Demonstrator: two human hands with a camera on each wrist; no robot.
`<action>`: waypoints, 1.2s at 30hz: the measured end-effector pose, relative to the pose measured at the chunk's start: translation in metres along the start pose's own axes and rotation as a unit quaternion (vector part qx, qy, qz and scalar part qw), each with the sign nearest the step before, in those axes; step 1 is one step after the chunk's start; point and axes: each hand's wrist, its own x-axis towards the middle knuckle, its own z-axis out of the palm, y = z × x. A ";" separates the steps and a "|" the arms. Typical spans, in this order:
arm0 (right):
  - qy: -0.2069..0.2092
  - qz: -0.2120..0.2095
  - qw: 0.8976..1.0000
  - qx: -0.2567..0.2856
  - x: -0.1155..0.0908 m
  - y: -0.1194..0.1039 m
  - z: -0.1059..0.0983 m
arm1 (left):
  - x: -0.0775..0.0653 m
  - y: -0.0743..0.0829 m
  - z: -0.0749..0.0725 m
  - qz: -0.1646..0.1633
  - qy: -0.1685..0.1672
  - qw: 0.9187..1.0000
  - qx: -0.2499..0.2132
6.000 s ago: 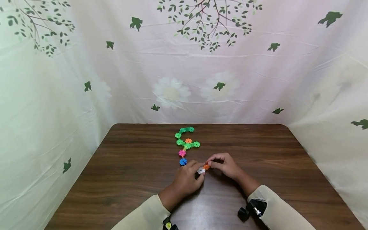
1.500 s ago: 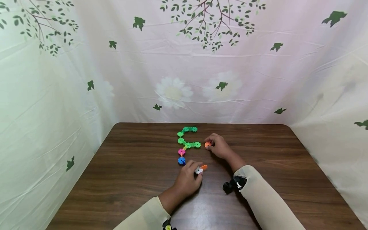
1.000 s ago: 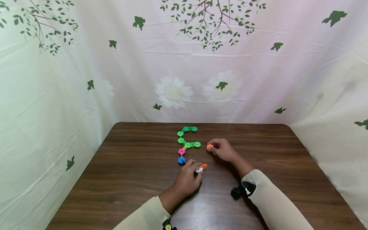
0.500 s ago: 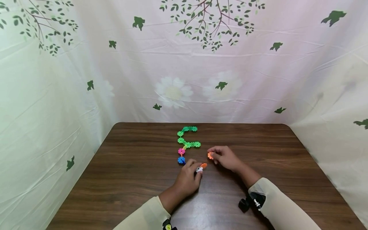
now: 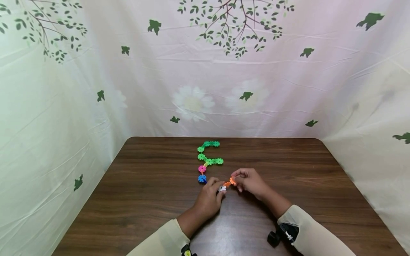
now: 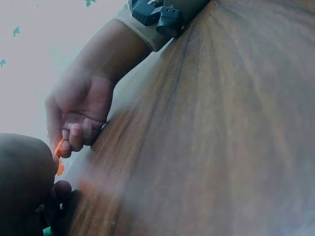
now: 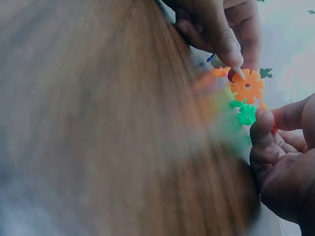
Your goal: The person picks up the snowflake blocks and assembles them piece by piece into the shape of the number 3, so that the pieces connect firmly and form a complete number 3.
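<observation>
In the head view my left hand (image 5: 207, 199) pinches a white flower-shaped disc (image 5: 222, 188) between thumb and fingers. An orange flower disc (image 5: 227, 184) sticks out from the white one at an angle. My right hand (image 5: 252, 183) pinches another orange flower disc (image 5: 232, 181), right against the first; whether their slots interlock I cannot tell. The right wrist view shows one notched orange disc (image 7: 247, 86) face-on between the two hands. Behind the left hand lies a chain of joined discs: green (image 5: 209, 161), pink (image 5: 202, 169) and blue (image 5: 202, 178).
The brown wooden table (image 5: 144, 185) bears the chain near its middle and far side. A pale cloth (image 5: 205, 81) printed with leaves and birds hangs behind and at both sides. A black wrist device (image 5: 288, 232) sits on the right sleeve.
The orange disc that lay beside the green chain was picked up by my right hand and brought nearer, to the left hand's discs. My left hand has stayed nearly in place.
</observation>
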 end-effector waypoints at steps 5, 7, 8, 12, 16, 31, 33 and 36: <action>-0.003 0.008 1.000 0.015 -0.002 -0.001 0.001 | -0.001 0.000 0.000 0.011 0.012 1.000 -0.002; -0.005 0.006 1.000 0.017 -0.002 0.000 0.001 | -0.001 0.000 0.000 0.013 0.018 1.000 -0.004; -0.006 0.004 1.000 0.016 -0.002 0.001 0.001 | -0.001 -0.001 0.001 0.013 0.020 1.000 -0.005; -0.007 -0.002 1.000 0.005 -0.002 0.003 0.001 | -0.001 -0.001 0.002 0.012 0.023 1.000 -0.006; -0.005 -0.007 1.000 0.001 -0.002 0.003 0.001 | 0.000 -0.001 0.002 0.016 0.026 1.000 -0.005; -0.001 -0.023 1.000 -0.006 -0.004 0.005 0.001 | -0.001 -0.002 0.002 0.018 0.023 1.000 -0.007; -0.005 -0.023 1.000 -0.010 -0.003 0.005 0.000 | -0.001 -0.002 0.002 0.017 0.022 1.000 -0.008; -0.015 -0.026 0.999 -0.011 -0.003 0.006 -0.001 | -0.001 -0.001 0.001 0.015 0.020 1.000 -0.009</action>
